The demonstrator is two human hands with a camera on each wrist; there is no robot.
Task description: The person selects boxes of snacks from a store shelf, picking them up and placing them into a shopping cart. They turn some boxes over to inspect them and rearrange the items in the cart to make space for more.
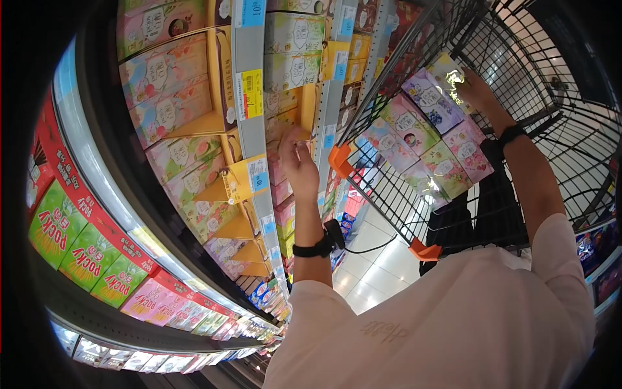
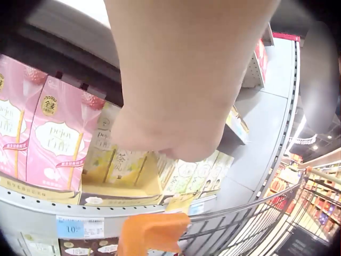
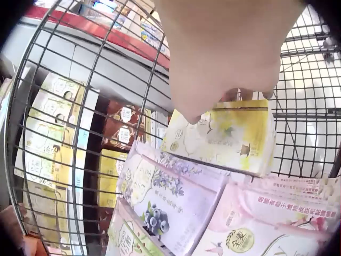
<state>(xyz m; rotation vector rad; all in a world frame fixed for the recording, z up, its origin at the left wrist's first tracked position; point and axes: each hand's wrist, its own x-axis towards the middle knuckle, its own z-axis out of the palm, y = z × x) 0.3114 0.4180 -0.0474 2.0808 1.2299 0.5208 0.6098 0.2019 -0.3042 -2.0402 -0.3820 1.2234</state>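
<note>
Where the yellow box [image 3: 229, 141] lies inside the wire cart [image 1: 382, 206], its longer visible side running crosswise under the palm, the right hand [image 1: 477, 92] pinches its top edge. A purple box [image 3: 170, 200] and a pink box [image 3: 266, 226] crowd it toward the cart's orange corners [image 1: 424, 250]. Past the rim, the left hand [image 1: 302, 170] is by the shelf [image 1: 258, 139]; whether it grips anything, I cannot tell. Wire mesh stands between the hands.

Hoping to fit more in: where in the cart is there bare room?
In the cart, bare mesh shows beside the yellow box under the right hand, away from the shelves. Crowded: the purple box and pink box close by.
</note>
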